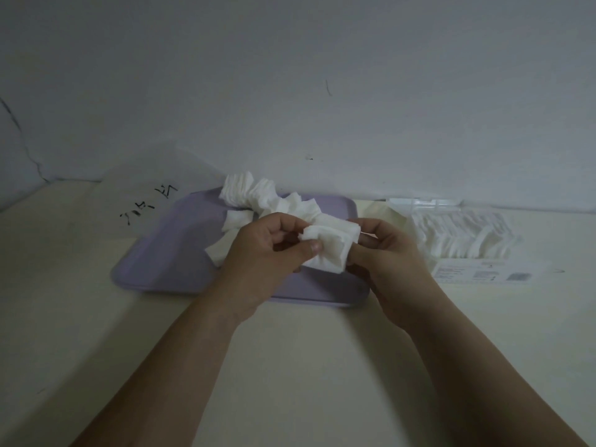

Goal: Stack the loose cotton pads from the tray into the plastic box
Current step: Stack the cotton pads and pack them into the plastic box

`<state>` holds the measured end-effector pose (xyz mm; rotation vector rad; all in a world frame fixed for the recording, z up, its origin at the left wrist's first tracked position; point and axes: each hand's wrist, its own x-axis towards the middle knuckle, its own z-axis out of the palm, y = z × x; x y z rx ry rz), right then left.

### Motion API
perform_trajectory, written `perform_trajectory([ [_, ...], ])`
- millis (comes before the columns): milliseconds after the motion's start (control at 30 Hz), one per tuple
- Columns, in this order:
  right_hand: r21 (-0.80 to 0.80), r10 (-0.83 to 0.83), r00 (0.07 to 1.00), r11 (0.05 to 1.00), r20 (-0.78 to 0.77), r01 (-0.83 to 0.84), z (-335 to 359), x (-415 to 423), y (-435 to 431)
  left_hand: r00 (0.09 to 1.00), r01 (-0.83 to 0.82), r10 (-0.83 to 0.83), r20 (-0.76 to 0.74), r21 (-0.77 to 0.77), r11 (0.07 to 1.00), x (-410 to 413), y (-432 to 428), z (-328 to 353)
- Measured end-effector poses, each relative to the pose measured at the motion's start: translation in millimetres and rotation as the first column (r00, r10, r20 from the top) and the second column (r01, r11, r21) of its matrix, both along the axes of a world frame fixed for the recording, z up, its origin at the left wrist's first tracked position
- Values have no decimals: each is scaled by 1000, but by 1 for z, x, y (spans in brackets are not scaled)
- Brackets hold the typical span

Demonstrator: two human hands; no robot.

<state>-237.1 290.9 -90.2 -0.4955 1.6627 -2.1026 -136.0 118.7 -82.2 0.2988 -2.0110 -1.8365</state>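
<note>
A lilac tray (167, 253) lies on the table with loose white cotton pads (254, 196) piled along its far edge. Above the tray's middle both hands hold one small bunch of cotton pads (332, 245). My left hand (274, 253) pinches the bunch's left end between thumb and fingers. My right hand (383, 253) grips its right end. To the right stands the clear plastic box (477, 269), holding a row of stacked pads (461, 233).
A clear plastic sheet with black handwriting (145, 204) lies at the back left, partly under the tray. The box's open lid (425, 203) leans against the white wall behind it. The cream tabletop (290, 350) extends toward me.
</note>
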Motion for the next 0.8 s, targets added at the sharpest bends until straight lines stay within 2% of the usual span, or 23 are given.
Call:
perform_trajectory([
  [233, -70, 144, 989, 987, 33, -142, 6, 1, 1, 990, -137, 137, -16, -13, 991, -1, 1, -1],
  [333, -78, 118, 993, 990, 5, -117, 6, 4, -1, 977, -212, 211, -36, -13, 977, -2, 2, -1],
  [500, -82, 114, 993, 990, 1, -113, 7, 7, -2, 973, -222, 218, -72, -54, 974, -3, 3, 0],
  [600, -14, 135, 988, 991, -70, -136, 5, 8, -2, 977, -204, 198, -77, -76, 976, -3, 3, -2],
  [700, 123, 126, 977, 987, -170, -106, 2, 10, -3, 978, -196, 186, -89, -114, 974, -4, 3, -5],
  [800, 172, 89, 964, 984, -249, -46, -2, 14, -7, 978, -197, 179, -110, -192, 961, -5, 3, -6],
])
